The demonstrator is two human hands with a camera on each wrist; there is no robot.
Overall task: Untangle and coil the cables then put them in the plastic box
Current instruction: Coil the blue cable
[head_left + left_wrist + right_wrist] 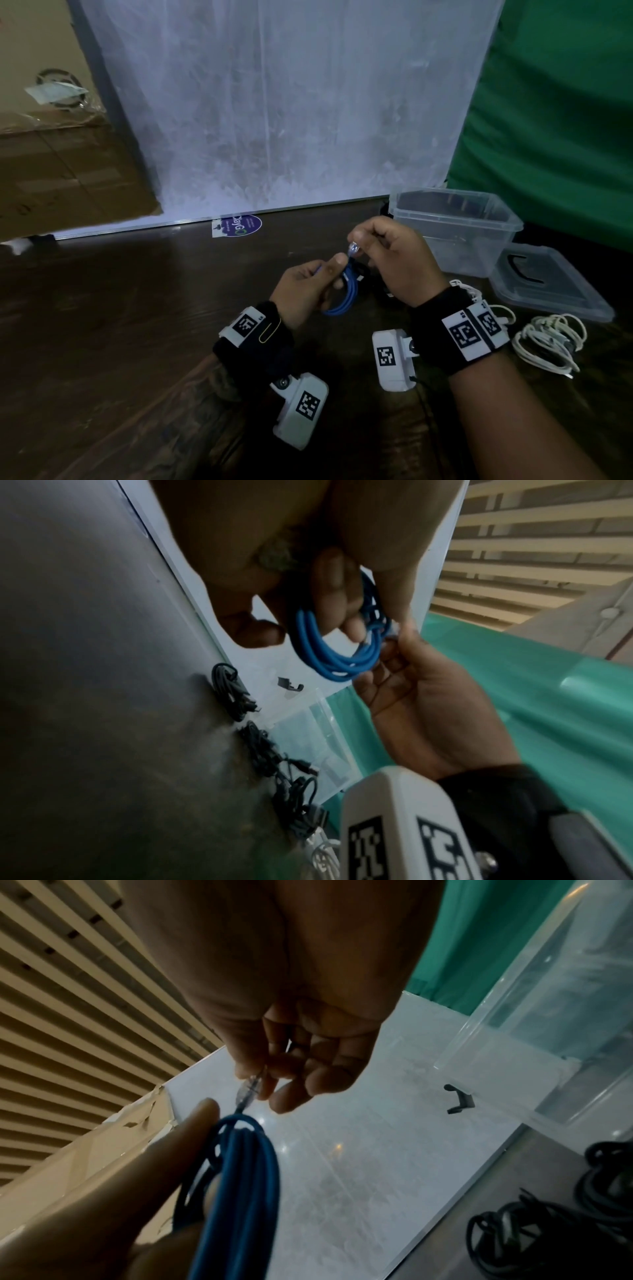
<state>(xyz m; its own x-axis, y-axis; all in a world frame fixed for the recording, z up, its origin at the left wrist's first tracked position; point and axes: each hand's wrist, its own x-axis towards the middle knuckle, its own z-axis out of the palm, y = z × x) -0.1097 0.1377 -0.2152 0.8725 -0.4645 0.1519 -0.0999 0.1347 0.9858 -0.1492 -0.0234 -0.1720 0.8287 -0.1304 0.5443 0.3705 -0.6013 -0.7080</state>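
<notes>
A blue cable (346, 294) wound into a small coil is held above the dark table. My left hand (308, 287) grips the coil (329, 653), thumb on top and fingers through the loops. My right hand (387, 253) pinches the cable's clear plug (352, 247) between thumb and fingertips just above the coil (240, 1177); the same plug (249, 1089) shows in the right wrist view. The clear plastic box (455, 233) stands open to the right, behind my right hand.
The box's lid (548, 284) lies flat to the right of the box. A white cable bundle (548, 339) lies at my right wrist. Black cables (274, 764) lie on the table below the hands. A white board (274, 120) leans behind the table.
</notes>
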